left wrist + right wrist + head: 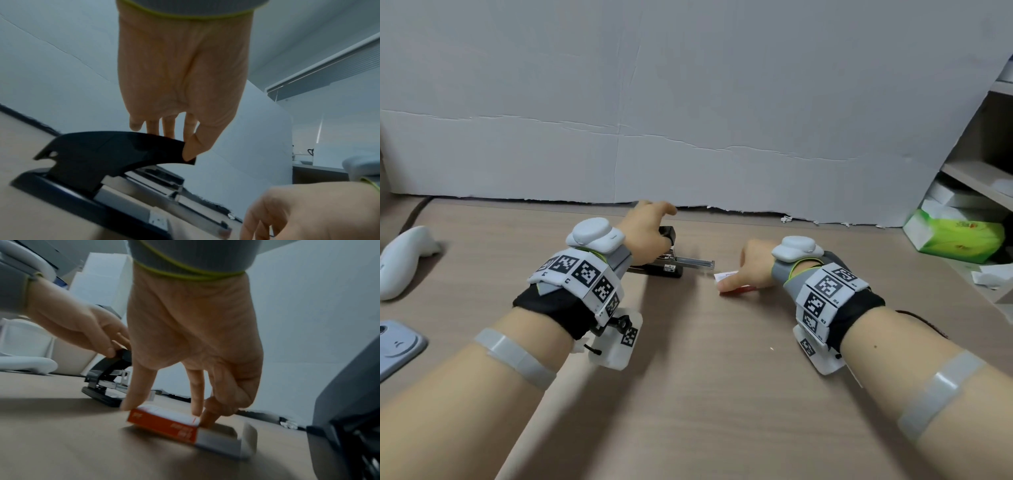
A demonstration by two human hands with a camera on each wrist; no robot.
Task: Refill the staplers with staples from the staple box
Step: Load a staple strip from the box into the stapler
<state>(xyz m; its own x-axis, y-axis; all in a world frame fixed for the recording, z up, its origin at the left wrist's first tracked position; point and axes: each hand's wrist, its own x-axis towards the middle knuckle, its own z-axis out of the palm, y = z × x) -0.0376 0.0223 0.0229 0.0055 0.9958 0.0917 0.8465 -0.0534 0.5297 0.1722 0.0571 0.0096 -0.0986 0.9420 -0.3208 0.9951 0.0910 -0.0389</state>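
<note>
Left hand [650,229]: its grip is a pinch, thumb and fingertips closed on the front end of the raised black plastic lid [115,151] of a black desk stapler [664,263]. That stapler sits on the light wood-grain table [705,394], near the middle, close to a grey cardboard backdrop [688,102] that stands along the table's far edge. With the lid lifted, the silver metal staple channel [693,263] lies open and points to the right, toward the other hand.

Right hand [751,265]: its grip is on a small red and white cardboard staple box [164,419] that lies flat on the table just right of the stapler's channel, apart from it. From the right wrist view, the thumb presses one end of the box, the index finger rests on its white top, and another finger curls down at the open end, where a grey inner tray [226,441] is slid partly out. Whether staples lie in the tray is too blurred to tell.

Both wrists wear black bands with white blocks printed in black square markers, and a white rounded device sits on the back of each hand.

At the left edge of the table lie a white handheld controller [404,260] and, nearer the person, a grey-blue device [397,346]. At the far right, a green tissue pack [955,236] rests by a grey shelf unit [983,178].
</note>
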